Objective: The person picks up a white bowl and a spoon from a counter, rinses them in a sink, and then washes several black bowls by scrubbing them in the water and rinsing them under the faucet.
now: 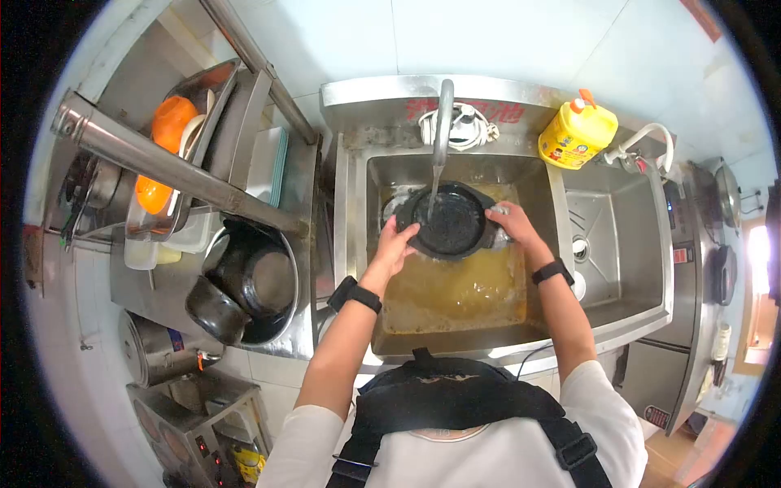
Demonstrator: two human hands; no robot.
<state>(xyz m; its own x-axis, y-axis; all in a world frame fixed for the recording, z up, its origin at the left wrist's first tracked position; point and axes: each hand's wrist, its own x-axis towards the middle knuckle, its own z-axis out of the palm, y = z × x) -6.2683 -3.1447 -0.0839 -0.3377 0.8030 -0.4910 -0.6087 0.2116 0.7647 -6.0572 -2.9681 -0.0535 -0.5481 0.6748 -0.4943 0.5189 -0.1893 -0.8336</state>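
Stainless sink [351, 220] holds murky water; the left hand [396, 244] and right hand [508, 224] clasp opposite rims of the black pan [451, 224] under the tap [442, 114] stream; wet hands could lose the grip, and it would drop and splash.

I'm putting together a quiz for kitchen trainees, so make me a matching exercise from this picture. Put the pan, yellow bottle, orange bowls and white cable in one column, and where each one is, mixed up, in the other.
Things
1. pan
2. yellow bottle
3. orange bowls
4. white cable

Places
A. in the rack on the left
B. coiled behind the tap
C. on the ledge, back right
D. held by the left hand and right hand under running water

Pairs: 1-D, 2-C, 3-A, 4-B
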